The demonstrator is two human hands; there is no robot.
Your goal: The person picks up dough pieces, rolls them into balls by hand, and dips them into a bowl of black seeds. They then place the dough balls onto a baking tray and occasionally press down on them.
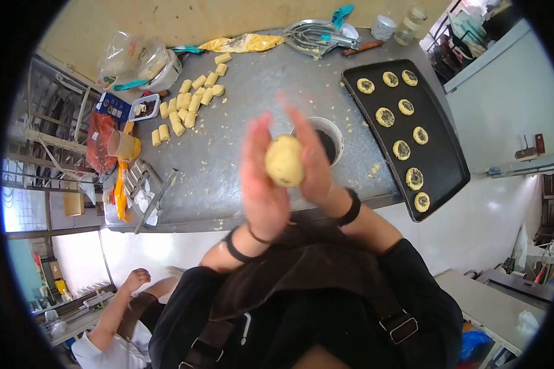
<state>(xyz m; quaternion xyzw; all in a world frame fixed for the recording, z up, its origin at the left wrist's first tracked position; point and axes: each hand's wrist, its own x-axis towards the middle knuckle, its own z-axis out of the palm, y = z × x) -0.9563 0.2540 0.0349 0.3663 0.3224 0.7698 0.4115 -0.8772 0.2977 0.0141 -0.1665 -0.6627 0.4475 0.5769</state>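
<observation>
A round ball of pale yellow dough (pixel 284 161) is held between my two palms above the metal table. My left hand (pixel 262 175) presses its left side and my right hand (pixel 312 157) its right side, both with fingers pointing away from me and blurred. Behind my right hand stands a white bowl (pixel 337 136) with dark filling, partly hidden. Cut dough pieces (pixel 184 101) lie in a group at the back left. On the right, a black baking tray (pixel 440 154) holds several round dough pieces with dark speckled tops.
Metal racks (pixel 143 184), a plastic jug (pixel 124 145) and a small container (pixel 144 107) are at the table's left. A wire whisk (pixel 317 38), a yellow bag (pixel 243 43) and a glass jar (pixel 410 26) line the back. Another person (pixel 120 320) is at the lower left.
</observation>
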